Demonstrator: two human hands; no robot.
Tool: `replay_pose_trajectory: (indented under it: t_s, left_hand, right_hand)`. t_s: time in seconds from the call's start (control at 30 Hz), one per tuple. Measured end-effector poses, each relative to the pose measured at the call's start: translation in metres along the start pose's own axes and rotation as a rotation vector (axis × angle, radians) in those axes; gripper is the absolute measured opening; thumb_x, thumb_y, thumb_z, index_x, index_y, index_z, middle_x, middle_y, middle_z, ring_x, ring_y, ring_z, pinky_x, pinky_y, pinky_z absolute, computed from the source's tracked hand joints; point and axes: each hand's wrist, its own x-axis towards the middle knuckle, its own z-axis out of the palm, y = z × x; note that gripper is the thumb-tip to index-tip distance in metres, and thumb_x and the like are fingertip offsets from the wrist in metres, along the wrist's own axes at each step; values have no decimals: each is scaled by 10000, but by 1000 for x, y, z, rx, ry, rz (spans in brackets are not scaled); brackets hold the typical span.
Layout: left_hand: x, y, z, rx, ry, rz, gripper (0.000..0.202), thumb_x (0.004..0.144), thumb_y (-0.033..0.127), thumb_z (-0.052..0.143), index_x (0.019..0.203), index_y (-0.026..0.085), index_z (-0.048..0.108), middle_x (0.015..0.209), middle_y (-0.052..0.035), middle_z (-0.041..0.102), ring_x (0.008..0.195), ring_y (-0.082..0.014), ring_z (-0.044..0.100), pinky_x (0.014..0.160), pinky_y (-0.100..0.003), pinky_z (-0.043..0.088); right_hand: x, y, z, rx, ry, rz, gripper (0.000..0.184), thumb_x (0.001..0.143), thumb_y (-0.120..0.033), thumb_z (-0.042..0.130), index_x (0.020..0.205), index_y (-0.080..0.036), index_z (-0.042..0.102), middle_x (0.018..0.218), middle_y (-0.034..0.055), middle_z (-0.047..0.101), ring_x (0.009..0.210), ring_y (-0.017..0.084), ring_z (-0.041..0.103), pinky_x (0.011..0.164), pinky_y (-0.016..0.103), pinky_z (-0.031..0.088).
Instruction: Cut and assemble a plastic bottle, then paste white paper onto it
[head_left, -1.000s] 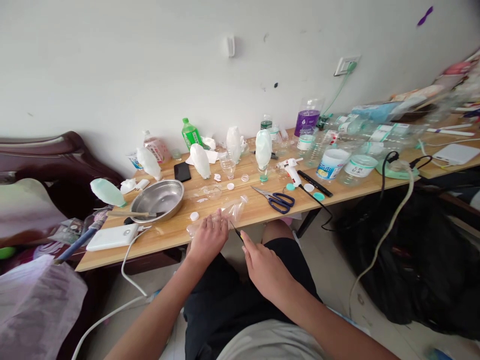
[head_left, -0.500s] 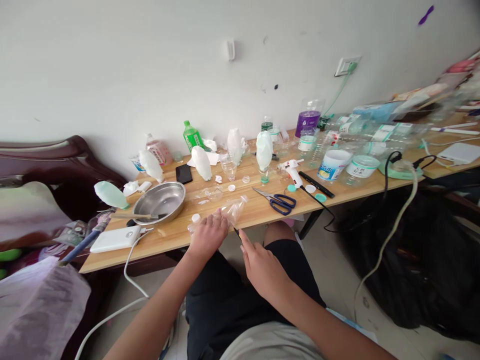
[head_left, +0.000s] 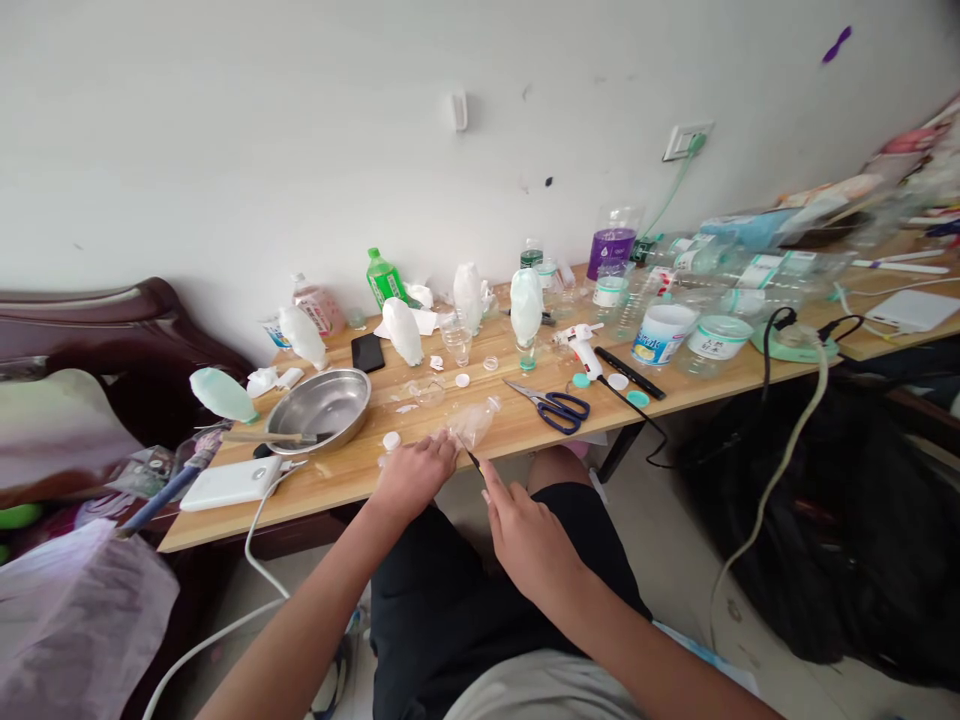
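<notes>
Near the table's front edge, my left hand grips a clear plastic bottle lying on its side and presses it to the wood. The bottle's neck points to the right and away from me. My right hand is closed around a slim dark knife, index finger stretched along it. The knife's tip touches the bottle's side close to my left fingertips. A white-capped piece sits just left of my left hand. Scissors lie to the right of the bottle.
A metal bowl with a brush across it and a white power bank are at left. Several paper-covered bottles stand behind. At right are a glue gun, a black stick, plastic bottles and a power strip.
The knife's tip has moved slightly up and left along the bottle, and the bottle's neck has shifted a little to the right. My left hand keeps its hold.
</notes>
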Motion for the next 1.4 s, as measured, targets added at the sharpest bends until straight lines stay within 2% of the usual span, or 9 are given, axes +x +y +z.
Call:
replay_pose_trajectory:
  t_s: [0.2, 0.33, 0.43, 0.77, 0.9, 1.0, 1.1, 1.27, 1.4]
  left_hand:
    - [5, -5, -11, -3, -30, -24, 374, 1028, 273, 313, 1181, 127, 622, 974, -182, 745, 875, -315, 731, 711, -390, 527]
    - [7, -12, -20, -14, -32, -44, 411, 1036, 333, 287, 1092, 128, 639, 849, -156, 749, 794, -304, 732, 682, -372, 510]
    - [6, -15, -25, -21, -21, -43, 432, 1038, 337, 273, 999, 131, 651, 815, -148, 742, 763, -290, 726, 657, -344, 488]
    - [11, -41, -35, -125, 10, 51, 411, 1026, 392, 333, 868, 190, 653, 765, -75, 720, 725, -209, 684, 640, -275, 416]
    - [15, -50, -31, -177, 19, 55, 395, 1024, 392, 340, 894, 201, 660, 811, -64, 737, 762, -209, 692, 673, -279, 427]
    - [17, -52, -30, -216, 28, 24, 362, 1020, 415, 354, 1057, 214, 653, 961, -60, 762, 860, -221, 712, 709, -284, 454]
    - [19, -50, -32, -239, 32, -18, 407, 977, 520, 428, 1177, 225, 625, 1072, -61, 762, 948, -246, 717, 737, -296, 479]
    - [22, -41, -41, -224, 47, -76, 449, 916, 579, 505, 1148, 227, 660, 1124, -81, 753, 1000, -297, 708, 754, -331, 491]
    - [20, -34, -41, -212, 60, -103, 333, 921, 487, 528, 1065, 228, 679, 1044, -72, 763, 944, -282, 715, 725, -322, 482]
  right_hand:
    - [-5, -2, -2, 33, -19, -1, 524, 1047, -244, 295, 1569, -226, 260, 953, 92, 678, 775, 244, 714, 639, 309, 487]
    - [-1, -4, -3, 55, -15, 1, 529, 1048, -249, 293, 1574, -233, 243, 966, 90, 672, 787, 242, 710, 646, 309, 483]
    - [6, -5, -8, 78, -3, 3, 536, 1046, -253, 288, 1579, -236, 227, 961, 88, 666, 797, 254, 707, 652, 322, 485]
    - [14, -5, -37, 211, -52, -4, 523, 1044, -290, 288, 1564, -243, 270, 997, 109, 700, 911, 284, 702, 765, 350, 486]
    - [23, -11, -38, 224, -50, 3, 522, 1035, -262, 300, 1556, -228, 285, 1047, 126, 708, 970, 298, 697, 796, 361, 482]
    - [28, -13, -36, 242, -56, 10, 525, 1035, -251, 305, 1558, -229, 277, 1055, 134, 715, 1019, 292, 690, 830, 358, 475]
    - [29, -10, -33, 279, -59, 28, 524, 1034, -253, 314, 1556, -235, 283, 1068, 136, 716, 1068, 285, 679, 851, 344, 467]
    - [29, -6, -33, 319, -62, 33, 528, 1032, -258, 312, 1557, -213, 285, 1086, 151, 718, 1109, 293, 667, 868, 345, 457]
    - [28, -8, -37, 337, -64, 16, 518, 1033, -267, 307, 1548, -219, 310, 1069, 147, 726, 1056, 298, 686, 846, 353, 458]
